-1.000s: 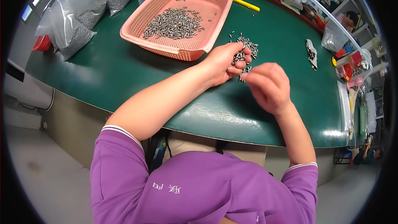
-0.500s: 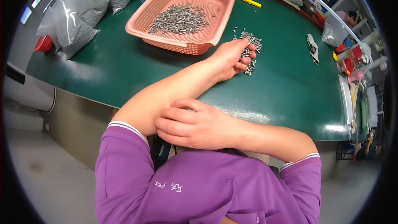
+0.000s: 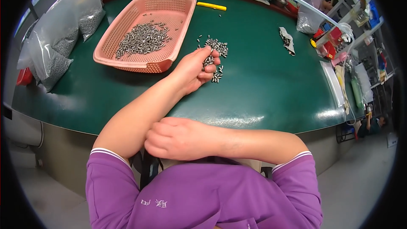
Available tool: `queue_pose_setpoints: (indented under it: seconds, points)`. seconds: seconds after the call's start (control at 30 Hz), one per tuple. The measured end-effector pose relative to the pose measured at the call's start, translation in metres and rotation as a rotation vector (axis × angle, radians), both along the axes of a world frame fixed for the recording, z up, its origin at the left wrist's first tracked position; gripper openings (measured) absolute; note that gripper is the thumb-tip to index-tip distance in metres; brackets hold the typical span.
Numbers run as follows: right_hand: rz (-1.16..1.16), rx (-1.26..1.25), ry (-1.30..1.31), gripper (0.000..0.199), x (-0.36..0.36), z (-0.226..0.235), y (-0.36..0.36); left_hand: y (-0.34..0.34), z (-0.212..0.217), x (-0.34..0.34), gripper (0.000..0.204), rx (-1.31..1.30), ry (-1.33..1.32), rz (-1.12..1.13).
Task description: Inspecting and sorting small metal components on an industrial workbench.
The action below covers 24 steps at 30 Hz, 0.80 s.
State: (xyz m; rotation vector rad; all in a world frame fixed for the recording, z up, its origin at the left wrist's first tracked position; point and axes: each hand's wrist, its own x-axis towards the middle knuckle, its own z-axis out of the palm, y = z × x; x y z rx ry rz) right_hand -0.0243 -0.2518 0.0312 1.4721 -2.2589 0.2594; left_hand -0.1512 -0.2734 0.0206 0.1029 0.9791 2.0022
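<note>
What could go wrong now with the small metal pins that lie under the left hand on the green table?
1. The small silver metal pins lie loose beside the left hand; a sweep might scatter them over the green table.
2. The right hand rests on the left forearm, away from the pile, so it cannot catch strays.
3. The pink plastic basket stands close; the left forearm might bump it.

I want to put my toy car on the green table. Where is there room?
The widest bare patch of the table lies right of the left hand, below the crumpled scrap. Another lies left of the forearm, below the pink basket. It is crowded around the small metal pieces and by the plastic bags.
</note>
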Motion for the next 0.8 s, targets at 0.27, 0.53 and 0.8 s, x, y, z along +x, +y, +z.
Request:
queue_pose_setpoints:
  seconds: [0.27, 0.53, 0.8]
  points:
    - [-0.326, -0.508, 0.145, 0.018, -0.032, 0.060, 0.111, 0.005, 0.000, 0.008, 0.019, 0.035, 0.036, 0.076]
    - [-0.711, -0.516, -0.363, 0.011, -0.052, 0.007, 0.169, 0.004, -0.003, -0.006, 0.011, 0.081, 0.035, 0.011]
    - [-0.678, -0.336, -0.375, 0.009, -0.057, -0.003, 0.163, -0.002, 0.002, -0.005, 0.009, 0.077, 0.022, 0.023]
